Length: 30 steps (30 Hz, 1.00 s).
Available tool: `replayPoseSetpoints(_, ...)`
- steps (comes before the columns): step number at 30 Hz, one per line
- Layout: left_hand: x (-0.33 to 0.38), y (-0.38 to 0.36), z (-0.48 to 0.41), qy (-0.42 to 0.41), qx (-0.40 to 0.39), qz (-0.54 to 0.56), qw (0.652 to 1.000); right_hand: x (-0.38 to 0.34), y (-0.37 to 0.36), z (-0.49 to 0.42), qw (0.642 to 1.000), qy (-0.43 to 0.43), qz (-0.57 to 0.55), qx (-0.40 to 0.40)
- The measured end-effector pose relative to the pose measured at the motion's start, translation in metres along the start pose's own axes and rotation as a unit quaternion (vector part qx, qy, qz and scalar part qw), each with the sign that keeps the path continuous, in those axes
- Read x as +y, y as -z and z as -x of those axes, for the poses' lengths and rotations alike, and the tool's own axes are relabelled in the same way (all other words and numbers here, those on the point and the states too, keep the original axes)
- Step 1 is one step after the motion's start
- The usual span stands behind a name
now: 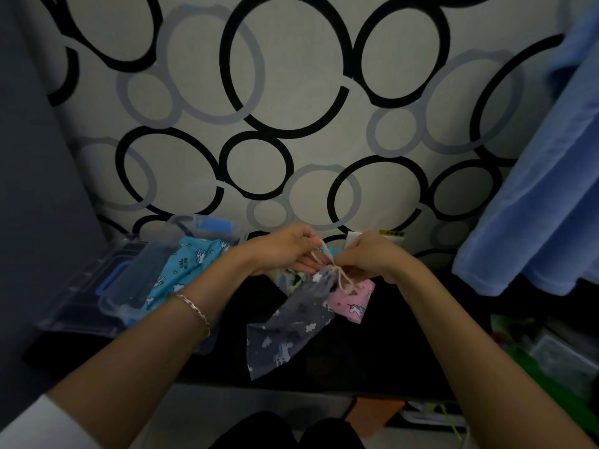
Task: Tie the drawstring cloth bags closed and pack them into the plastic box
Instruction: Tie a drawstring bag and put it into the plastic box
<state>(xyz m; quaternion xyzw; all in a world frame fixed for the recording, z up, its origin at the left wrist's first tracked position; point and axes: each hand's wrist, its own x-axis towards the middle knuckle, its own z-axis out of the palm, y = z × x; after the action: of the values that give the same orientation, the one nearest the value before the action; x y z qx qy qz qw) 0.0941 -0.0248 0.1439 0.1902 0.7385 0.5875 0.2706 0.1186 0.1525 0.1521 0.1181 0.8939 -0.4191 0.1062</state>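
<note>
A grey cloth bag (291, 328) with white unicorns and clouds hangs over the dark table, its neck gathered at the top. A beige drawstring (335, 270) is knotted round that neck. My left hand (282, 251) pinches one end of the string, and my right hand (372, 257) pinches the other end beside it. Under the grey bag lies a pink unicorn bag (353, 303). A turquoise unicorn bag (184, 270) lies in the clear plastic box (123, 296) at the left. A pale patterned bag (288, 277) shows partly beneath my left hand.
The box's clear lid with a blue handle (81, 286) lies to the left of the box. A blue towel (534, 205) hangs at the right. Green items and a clear container (551, 351) sit at the lower right. A ring-patterned cloth (291, 124) covers the back.
</note>
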Motion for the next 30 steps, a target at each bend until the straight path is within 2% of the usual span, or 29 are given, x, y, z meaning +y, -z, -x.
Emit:
replayPoseSetpoints(5,0.001,-0.002,0.001,0.005,-0.038,-0.024,0.999,0.006,-0.001,-0.006,0.977,0.056,0.167,0.122)
replayPoseSetpoints(7,0.002,-0.003,0.002,0.005,-0.049,-0.032,0.998,0.010,-0.004,-0.006,0.964,0.090,0.166,0.186)
replayPoseSetpoints(9,0.004,-0.004,0.004,0.000,-0.055,-0.042,0.998,0.011,-0.005,-0.006,0.966,0.115,0.102,0.209)
replayPoseSetpoints(12,0.007,0.000,0.004,-0.014,-0.046,-0.058,0.997,0.008,-0.003,-0.005,0.976,0.114,-0.059,0.174)
replayPoseSetpoints(15,0.014,0.006,0.005,-0.038,-0.006,-0.084,0.996,0.007,-0.001,-0.003,0.973,0.123,-0.152,0.125)
replayPoseSetpoints(19,0.023,0.014,0.003,-0.114,0.068,-0.122,0.984,0.008,0.001,-0.002,0.972,0.172,-0.157,-0.006)
replayPoseSetpoints(22,0.024,0.014,-0.006,-0.170,0.105,-0.146,0.969,0.006,-0.003,-0.003,0.973,0.166,-0.150,-0.059)
replayPoseSetpoints(27,0.017,0.004,-0.020,-0.185,0.118,-0.127,0.967,0.006,-0.007,-0.001,0.958,0.165,-0.214,-0.090)
replayPoseSetpoints(30,0.005,-0.001,-0.023,-0.126,0.138,-0.048,0.981,0.011,-0.007,-0.001,0.950,0.153,-0.247,-0.116)
